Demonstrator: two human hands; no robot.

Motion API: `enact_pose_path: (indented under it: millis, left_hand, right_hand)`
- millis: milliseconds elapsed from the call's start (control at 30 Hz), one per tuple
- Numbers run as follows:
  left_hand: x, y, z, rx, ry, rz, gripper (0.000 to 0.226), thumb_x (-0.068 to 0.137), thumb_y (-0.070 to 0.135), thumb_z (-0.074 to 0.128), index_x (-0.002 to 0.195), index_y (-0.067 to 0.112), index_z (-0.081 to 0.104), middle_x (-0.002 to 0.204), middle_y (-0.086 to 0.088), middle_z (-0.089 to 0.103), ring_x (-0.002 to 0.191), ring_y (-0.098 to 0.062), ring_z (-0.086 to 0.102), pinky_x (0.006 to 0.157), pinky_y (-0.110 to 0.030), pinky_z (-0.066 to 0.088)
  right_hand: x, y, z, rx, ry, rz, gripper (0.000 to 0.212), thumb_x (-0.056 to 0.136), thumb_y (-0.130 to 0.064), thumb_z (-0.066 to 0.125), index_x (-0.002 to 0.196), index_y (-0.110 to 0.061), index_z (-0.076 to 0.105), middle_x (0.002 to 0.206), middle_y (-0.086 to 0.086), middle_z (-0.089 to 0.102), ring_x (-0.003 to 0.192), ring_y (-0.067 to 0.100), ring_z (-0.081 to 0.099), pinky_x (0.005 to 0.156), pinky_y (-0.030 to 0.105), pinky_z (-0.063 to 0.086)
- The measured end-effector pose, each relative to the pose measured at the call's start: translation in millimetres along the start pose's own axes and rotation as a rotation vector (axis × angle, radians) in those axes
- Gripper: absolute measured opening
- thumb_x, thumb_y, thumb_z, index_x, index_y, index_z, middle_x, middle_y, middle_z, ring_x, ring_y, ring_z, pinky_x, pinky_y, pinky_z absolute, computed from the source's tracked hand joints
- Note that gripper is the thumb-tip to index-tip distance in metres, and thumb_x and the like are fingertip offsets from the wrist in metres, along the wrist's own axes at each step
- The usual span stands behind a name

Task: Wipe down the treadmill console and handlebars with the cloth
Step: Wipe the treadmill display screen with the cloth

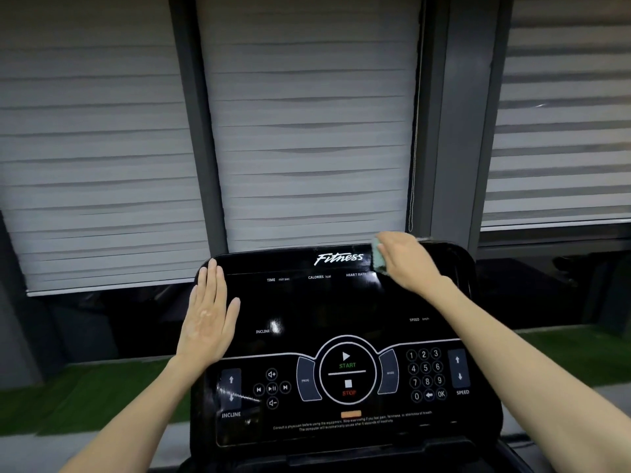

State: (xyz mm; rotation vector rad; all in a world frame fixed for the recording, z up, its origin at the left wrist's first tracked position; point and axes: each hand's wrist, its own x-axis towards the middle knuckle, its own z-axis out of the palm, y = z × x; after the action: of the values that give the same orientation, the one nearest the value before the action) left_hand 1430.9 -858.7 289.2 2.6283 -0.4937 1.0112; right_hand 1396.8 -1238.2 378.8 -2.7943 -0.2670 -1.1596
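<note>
The glossy black treadmill console (321, 312) fills the lower middle of the head view, with a "Fitness" logo on top and START/STOP buttons, a keypad and arrow keys lower down. My right hand (408, 259) presses a pale green cloth (378, 256) against the console's upper right part, next to the logo; most of the cloth is hidden under the palm. My left hand (208, 312) lies flat with straight fingers on the console's upper left edge. The handlebars are out of view.
Closed white roller blinds (307, 131) between dark grey window frames stand right behind the console. A bead cord (413, 165) hangs down just above my right hand. Green artificial turf (85, 394) runs along the floor on both sides.
</note>
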Motion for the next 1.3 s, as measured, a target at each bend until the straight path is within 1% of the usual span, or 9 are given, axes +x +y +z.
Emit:
enact_pose_path:
  millis: [167, 400, 467, 567, 633, 800, 900, 1067, 1300]
  left_hand:
    - [1.2, -2.7, -3.5, 0.034, -0.032, 0.008, 0.075, 0.098, 0.045, 0.013, 0.151, -0.008, 0.012, 0.162, -0.019, 0.004, 0.151, -0.031, 0.005, 0.121, -0.043, 0.016]
    - [-22.9, 35.7, -20.4, -0.232, 0.009, 0.076, 0.062, 0.101, 0.033, 0.029, 0.153, 0.000, 0.022, 0.162, -0.009, 0.015, 0.150, -0.021, 0.011, 0.121, -0.029, 0.008]
    - [-35.0, 59.1, -27.2, -0.343, 0.015, 0.174, 0.054, 0.100, 0.024, 0.040, 0.149, 0.003, 0.036, 0.156, -0.007, 0.032, 0.146, -0.017, 0.027, 0.121, -0.029, 0.019]
    - [-46.8, 90.9, -33.4, -0.502, -0.076, 0.180, 0.039, 0.099, 0.019, 0.051, 0.138, 0.014, 0.053, 0.133, -0.002, 0.061, 0.122, -0.016, 0.057, 0.106, -0.026, 0.043]
    - [-52.8, 109.7, -37.7, -0.627, -0.129, 0.084, 0.035, 0.097, 0.024, 0.057, 0.132, 0.022, 0.058, 0.120, 0.004, 0.068, 0.104, -0.015, 0.067, 0.094, -0.028, 0.051]
    - [-72.2, 138.8, -38.4, -0.708, -0.258, -0.166, 0.048, 0.093, 0.039, 0.062, 0.139, 0.031, 0.050, 0.124, 0.012, 0.055, 0.121, -0.003, 0.046, 0.097, -0.020, 0.032]
    - [-82.7, 141.3, -35.1, -0.947, -0.380, -0.350, 0.046, 0.089, 0.038, 0.068, 0.133, 0.030, 0.055, 0.120, 0.008, 0.067, 0.116, -0.005, 0.059, 0.101, -0.026, 0.043]
    - [-107.0, 140.0, -36.1, -1.048, -0.359, -0.479, 0.014, 0.086, 0.028, 0.073, 0.100, 0.025, 0.071, 0.099, 0.006, 0.075, 0.097, -0.011, 0.070, 0.093, -0.035, 0.055]
    - [-159.9, 167.1, -42.1, -0.703, -0.212, -0.387, 0.013, 0.082, 0.019, 0.071, 0.087, 0.027, 0.063, 0.078, 0.011, 0.065, 0.068, -0.002, 0.059, 0.063, -0.013, 0.044]
  right_hand:
    - [3.9, -41.8, 16.0, 0.078, 0.095, -0.113, 0.012, 0.089, -0.005, 0.047, 0.092, -0.001, 0.058, 0.090, 0.012, 0.063, 0.081, 0.035, 0.057, 0.074, 0.036, 0.039]
    - [-37.5, -58.2, 24.9, 0.187, 0.195, -0.073, 0.039, 0.082, 0.011, 0.054, 0.120, 0.005, 0.061, 0.123, 0.021, 0.063, 0.113, 0.038, 0.061, 0.091, 0.040, 0.051]
    - [-56.8, -73.5, 14.7, 0.376, 0.183, 0.056, 0.027, 0.092, 0.002, 0.050, 0.113, 0.000, 0.066, 0.100, 0.014, 0.071, 0.087, 0.028, 0.069, 0.075, 0.024, 0.049]
    - [-77.9, -95.5, 0.0, 0.718, 0.040, 0.347, 0.028, 0.101, -0.010, 0.042, 0.085, -0.014, 0.065, 0.069, -0.004, 0.060, 0.061, 0.000, 0.051, 0.057, 0.018, 0.035]
    - [-91.1, -106.3, -3.3, 1.084, -0.095, 0.570, 0.031, 0.101, -0.011, 0.039, 0.088, -0.005, 0.066, 0.075, -0.001, 0.064, 0.068, 0.003, 0.057, 0.060, 0.020, 0.045]
    - [-123.6, -127.0, -9.6, 1.752, -0.399, 0.906, 0.033, 0.102, -0.015, 0.036, 0.117, -0.004, 0.063, 0.112, 0.012, 0.070, 0.098, 0.025, 0.068, 0.074, 0.036, 0.056]
    - [-140.4, -134.8, -10.3, 1.971, -0.432, 1.060, 0.031, 0.100, -0.012, 0.037, 0.118, -0.001, 0.061, 0.115, 0.016, 0.068, 0.100, 0.027, 0.067, 0.079, 0.039, 0.059]
    - [-167.3, -136.4, -10.2, 2.107, -0.541, 1.138, 0.044, 0.096, -0.031, 0.045, 0.135, -0.010, 0.050, 0.126, 0.019, 0.062, 0.114, 0.033, 0.061, 0.105, 0.049, 0.041]
    - [-208.0, -174.2, 0.8, 1.898, -0.641, 1.174, 0.044, 0.103, -0.035, 0.034, 0.124, -0.005, 0.059, 0.118, 0.016, 0.066, 0.103, 0.025, 0.065, 0.090, 0.038, 0.051]
